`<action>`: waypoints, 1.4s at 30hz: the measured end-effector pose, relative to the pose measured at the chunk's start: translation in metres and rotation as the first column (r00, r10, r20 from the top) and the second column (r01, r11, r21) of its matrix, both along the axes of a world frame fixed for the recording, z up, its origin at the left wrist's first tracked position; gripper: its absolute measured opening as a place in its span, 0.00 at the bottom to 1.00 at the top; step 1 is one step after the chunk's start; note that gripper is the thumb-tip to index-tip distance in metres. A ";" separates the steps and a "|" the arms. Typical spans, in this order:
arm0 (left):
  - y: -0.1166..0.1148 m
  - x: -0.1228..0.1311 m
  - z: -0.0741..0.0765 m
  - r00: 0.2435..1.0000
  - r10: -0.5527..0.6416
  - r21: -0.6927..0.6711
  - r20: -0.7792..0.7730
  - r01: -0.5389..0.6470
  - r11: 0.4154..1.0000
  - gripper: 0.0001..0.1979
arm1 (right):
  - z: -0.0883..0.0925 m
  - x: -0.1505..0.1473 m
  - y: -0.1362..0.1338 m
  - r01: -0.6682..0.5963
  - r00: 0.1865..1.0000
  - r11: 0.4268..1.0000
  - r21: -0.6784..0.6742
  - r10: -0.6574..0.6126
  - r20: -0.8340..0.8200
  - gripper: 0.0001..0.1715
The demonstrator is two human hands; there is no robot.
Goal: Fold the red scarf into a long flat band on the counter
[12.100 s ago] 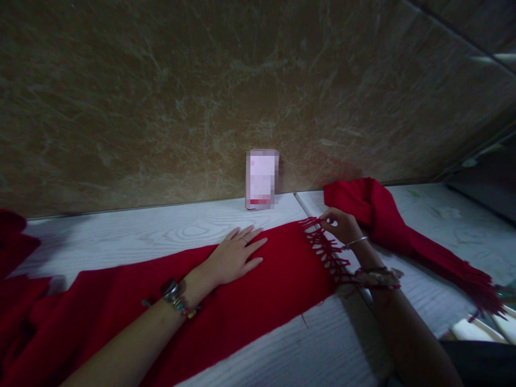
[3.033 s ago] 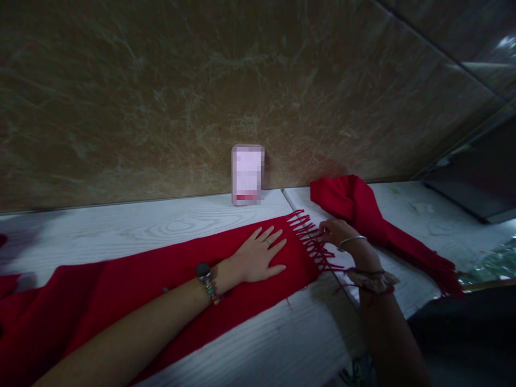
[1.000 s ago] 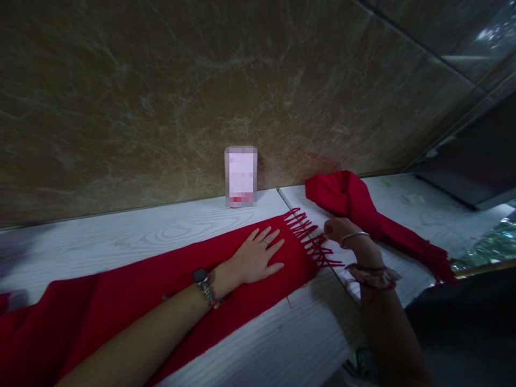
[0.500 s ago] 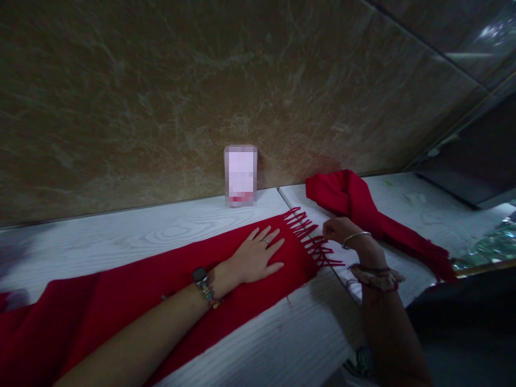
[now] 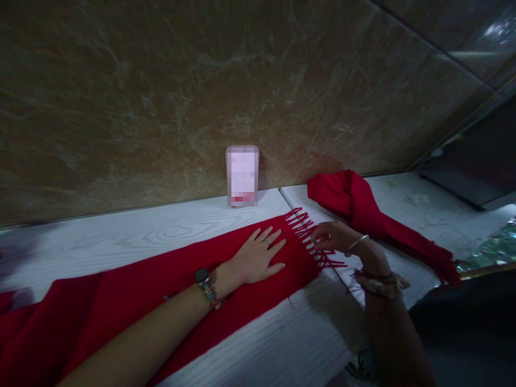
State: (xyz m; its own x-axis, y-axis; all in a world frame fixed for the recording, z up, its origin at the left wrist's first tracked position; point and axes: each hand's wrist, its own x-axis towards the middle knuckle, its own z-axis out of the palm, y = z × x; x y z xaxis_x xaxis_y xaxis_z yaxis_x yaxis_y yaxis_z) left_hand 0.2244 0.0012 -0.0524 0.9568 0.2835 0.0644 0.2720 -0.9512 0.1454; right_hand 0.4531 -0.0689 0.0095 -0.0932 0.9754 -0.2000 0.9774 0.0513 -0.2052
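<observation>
A long red scarf [image 5: 173,285] lies flat across the white wood-grain surface, its fringe [image 5: 300,228] spread at the right end. Fingers spread, my left hand [image 5: 258,255] presses flat on the cloth just left of the fringe. My right hand [image 5: 336,237] is over the fringe with bent fingers drawn together in a pinch on its strands; the fingertips are partly hidden. Further right, a second red scarf [image 5: 358,199] lies folded or loosely knotted, its fringed end toward the front edge.
A phone with a blurred screen [image 5: 242,174] leans upright against the brown marbled wall [image 5: 161,107]. A seam runs across the white surface [image 5: 133,226] beneath the fringe. At the right are a dark panel [image 5: 471,156] and a shiny, clear plastic-looking material [image 5: 494,242].
My right hand has moved left onto the fringe, and its fingers have opened out from a fist into a pinch. My left hand stays flat on the scarf.
</observation>
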 end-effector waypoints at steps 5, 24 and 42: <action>0.000 0.000 0.000 1.000 0.005 0.005 -0.003 -0.005 1.000 0.29 | -0.002 -0.007 -0.001 -0.017 0.999 0.994 -0.105 0.013 -0.035 0.06; -0.001 -0.001 0.003 1.000 0.010 -0.013 -0.004 -0.010 1.000 0.28 | -0.009 -0.012 0.004 -0.005 0.999 1.000 -0.028 0.006 0.044 0.08; 0.000 -0.001 0.004 1.000 -0.001 -0.002 -0.008 0.001 1.000 0.28 | -0.020 0.047 -0.028 -0.007 0.980 0.994 0.112 -0.015 0.197 0.13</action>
